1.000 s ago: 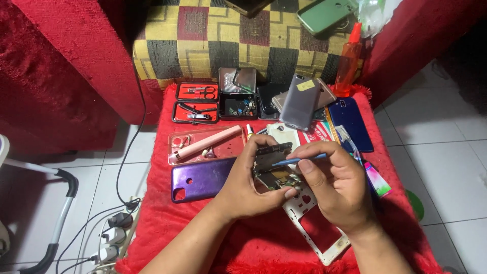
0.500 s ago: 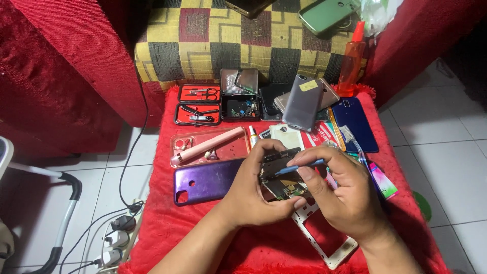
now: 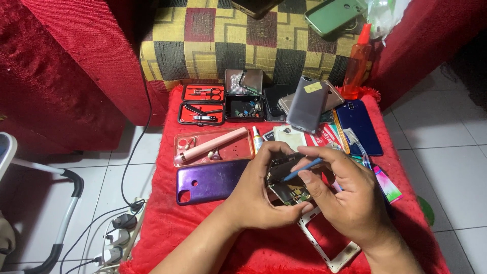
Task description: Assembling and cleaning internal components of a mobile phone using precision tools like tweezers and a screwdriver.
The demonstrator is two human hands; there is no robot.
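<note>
My left hand (image 3: pixel 258 190) grips an opened phone body (image 3: pixel 286 185) with its circuit board showing, held just above the red fluffy cloth (image 3: pixel 203 233). My right hand (image 3: pixel 345 198) pinches a thin blue pry tool (image 3: pixel 302 170) whose tip rests on the phone's top part. Under my right hand lies a white phone frame (image 3: pixel 329 248). A purple back cover (image 3: pixel 210 180) lies to the left of my left hand.
A pink case with a pink tool (image 3: pixel 213 146), a red manicure kit (image 3: pixel 202 104), a small parts box (image 3: pixel 244 107), a grey phone (image 3: pixel 307 104), a blue phone (image 3: pixel 359 127) and an orange spray bottle (image 3: pixel 355 63) lie behind. A power strip with cables (image 3: pixel 119 236) sits on the tiled floor, left.
Both hands have stayed on the phone body, with the blue tool shifting slightly along it. The view has drifted a little.
</note>
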